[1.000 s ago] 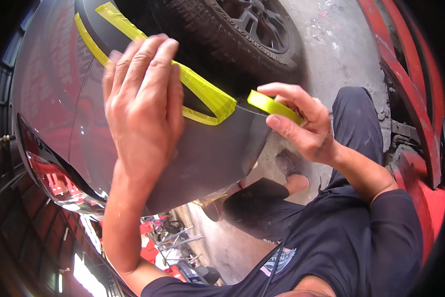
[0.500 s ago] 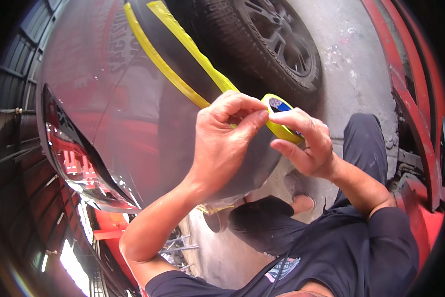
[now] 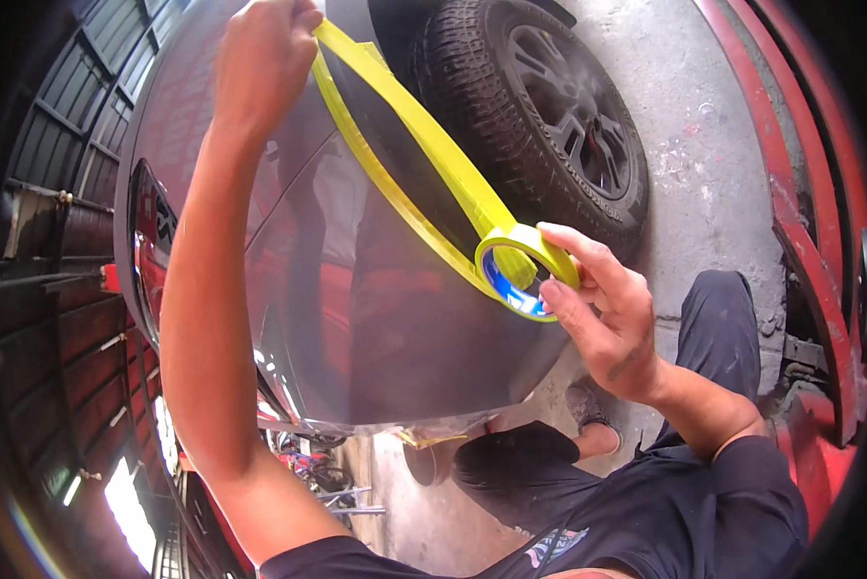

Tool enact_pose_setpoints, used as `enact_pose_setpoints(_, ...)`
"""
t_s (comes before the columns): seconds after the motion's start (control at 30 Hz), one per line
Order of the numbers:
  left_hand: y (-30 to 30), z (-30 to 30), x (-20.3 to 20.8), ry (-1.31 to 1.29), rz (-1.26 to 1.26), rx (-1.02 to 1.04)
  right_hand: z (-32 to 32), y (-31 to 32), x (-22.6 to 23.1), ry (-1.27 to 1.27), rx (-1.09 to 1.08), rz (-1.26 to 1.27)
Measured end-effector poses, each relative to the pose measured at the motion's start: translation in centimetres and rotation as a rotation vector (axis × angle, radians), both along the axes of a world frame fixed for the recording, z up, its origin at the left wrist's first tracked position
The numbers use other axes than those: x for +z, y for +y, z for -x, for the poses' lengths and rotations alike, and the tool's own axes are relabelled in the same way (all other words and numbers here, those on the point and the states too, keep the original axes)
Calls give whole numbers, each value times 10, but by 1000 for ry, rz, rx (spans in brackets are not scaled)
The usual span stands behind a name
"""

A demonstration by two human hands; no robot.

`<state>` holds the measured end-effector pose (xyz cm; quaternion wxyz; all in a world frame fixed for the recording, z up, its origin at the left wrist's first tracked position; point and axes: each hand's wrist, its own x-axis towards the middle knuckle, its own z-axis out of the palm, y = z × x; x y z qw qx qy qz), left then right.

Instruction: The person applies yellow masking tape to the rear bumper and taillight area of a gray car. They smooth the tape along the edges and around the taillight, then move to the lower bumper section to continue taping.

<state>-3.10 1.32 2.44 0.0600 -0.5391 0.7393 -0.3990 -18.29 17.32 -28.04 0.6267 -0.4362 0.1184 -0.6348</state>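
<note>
My left hand point(image 3: 262, 66), at the upper left, pinches the free end of a yellow masking tape strip point(image 3: 419, 125). That length stretches down to the yellow tape roll point(image 3: 546, 244), whose core is lined with blue. Fingers and thumb of my right hand point(image 3: 615, 318) grip the roll by its rim. Beneath the strip lies a grey car body panel point(image 3: 308, 280) with a dark wheel-arch trim point(image 3: 399, 159). Another yellow tape line point(image 3: 368, 183) follows the trim's edge on the panel. Whether the stretched strip touches the trim, I cannot tell.
A black tyre point(image 3: 510, 125) with a dark alloy wheel point(image 3: 578, 106) stands just right of the trim. Red metal beams point(image 3: 805, 222) run along the right side. My bent knee point(image 3: 718, 309) is near the concrete floor point(image 3: 689, 125). A tail light point(image 3: 151, 232) is at left.
My left hand has moved from beside the roll to the upper left, drawing out a long strip. The roll has turned in my right hand, and the view has shifted slightly.
</note>
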Motion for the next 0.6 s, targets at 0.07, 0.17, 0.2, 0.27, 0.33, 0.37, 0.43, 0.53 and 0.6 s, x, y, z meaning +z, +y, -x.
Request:
enact_pose_setpoints(0.07,-9,-3,2,-3,-46,133,-2,-3,3,63,7,38)
enact_pose_setpoints(0.17,-24,-12,3,-67,-115,191,-10,-13,4,201,-24,97)
enact_pose_setpoints(0.2,-25,-12,2,-54,-131,192,-11,-16,4,218,-19,119)
enact_pose_setpoints(0.27,-27,-13,-2,-25,-161,196,-14,-22,4,254,-8,164)
enact_pose_setpoints(0.33,-26,-27,-6,-112,-116,85,-23,-23,1,214,-32,207)
enact_pose_setpoints(0.37,-26,-33,-7,-156,-93,30,-26,-23,0,194,-44,229)
enact_pose_setpoints(0.43,-26,-34,-8,-170,-94,35,-25,-25,1,228,-9,228)
enact_pose_setpoints(0.53,-27,-36,-8,-162,-100,69,-26,-29,-1,246,8,245)
enact_pose_setpoints(0.6,-32,-37,-8,-167,-107,119,-27,-31,-3,247,10,265)
